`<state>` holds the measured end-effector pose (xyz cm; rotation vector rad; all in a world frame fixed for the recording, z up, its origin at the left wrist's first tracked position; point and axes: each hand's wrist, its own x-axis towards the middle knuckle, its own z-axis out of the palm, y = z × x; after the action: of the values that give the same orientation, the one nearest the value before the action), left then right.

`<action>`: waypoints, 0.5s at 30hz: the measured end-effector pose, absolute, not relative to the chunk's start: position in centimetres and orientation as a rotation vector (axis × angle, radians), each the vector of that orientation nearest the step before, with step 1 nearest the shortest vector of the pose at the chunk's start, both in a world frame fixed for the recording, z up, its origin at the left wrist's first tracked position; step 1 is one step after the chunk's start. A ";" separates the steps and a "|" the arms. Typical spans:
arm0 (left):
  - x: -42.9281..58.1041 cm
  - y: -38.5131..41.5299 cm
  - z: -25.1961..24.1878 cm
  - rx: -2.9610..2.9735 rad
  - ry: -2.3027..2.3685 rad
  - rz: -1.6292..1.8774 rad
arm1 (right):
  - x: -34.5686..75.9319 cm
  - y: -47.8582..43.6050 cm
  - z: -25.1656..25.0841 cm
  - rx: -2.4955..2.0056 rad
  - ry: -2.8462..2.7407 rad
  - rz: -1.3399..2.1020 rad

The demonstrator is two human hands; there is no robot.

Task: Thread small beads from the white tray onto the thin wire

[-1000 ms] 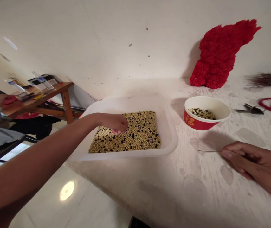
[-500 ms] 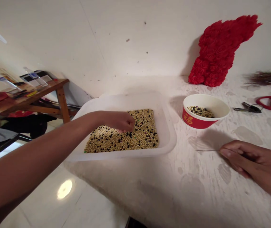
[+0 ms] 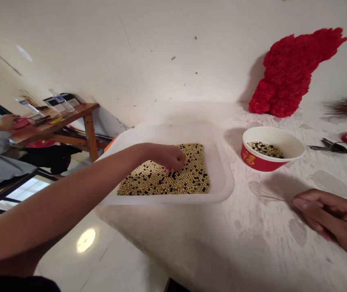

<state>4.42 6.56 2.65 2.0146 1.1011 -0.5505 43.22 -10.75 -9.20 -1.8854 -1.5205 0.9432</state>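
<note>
Clock face centred on the tray (image 3: 228, 184), 12 at the top of the view.

Step in hand, as judged: the left hand works at the beads while the right keeps a wire ready.

Left hand (image 3: 174, 158): over the middle of the tray, forearm entering from 8 o'clock. Fingers curled, tips turned down at the beads (image 3: 191, 184). Undersides hidden; cannot tell how tightly it closes, whether it touches, or whether it has picked any up. Beads are mostly pale yellow with black ones scattered through, lying in the tray.

Right hand (image 3: 328, 217): between 3 and 4 o'clock, thumb and forefinger pinched together on the thin wire (image 3: 273, 198). Free end points to 9 o'clock, no bead visible on it.

Bowl (image 3: 260, 163): near 3 o'clock, upright, red outside, some like beads inside. From the bowl, the wire lies at 6, the red figure (image 3: 287, 77) between 12 and 1.

Next move, as judged: calls for a secure fingertip grip on any bead wanted, a lift clear of the rim, and a steady wire tip, since it looks thin enough to flex.
</note>
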 end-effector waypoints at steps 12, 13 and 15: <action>5.7 6.1 2.7 2.026 1.036 -0.525 | 42.5 -10.8 -7.9 -1.816 -1.633 0.938; 5.8 6.1 2.7 2.039 1.017 -0.504 | 42.3 -10.9 -7.7 -1.820 -1.630 0.939; 6.0 6.2 2.6 2.066 0.975 -0.471 | 42.1 -10.9 -7.4 -1.823 -1.613 0.944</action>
<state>6.03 6.17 2.65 2.0662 0.9752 -0.4713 42.06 -10.91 -7.42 -1.8234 -1.6133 0.9445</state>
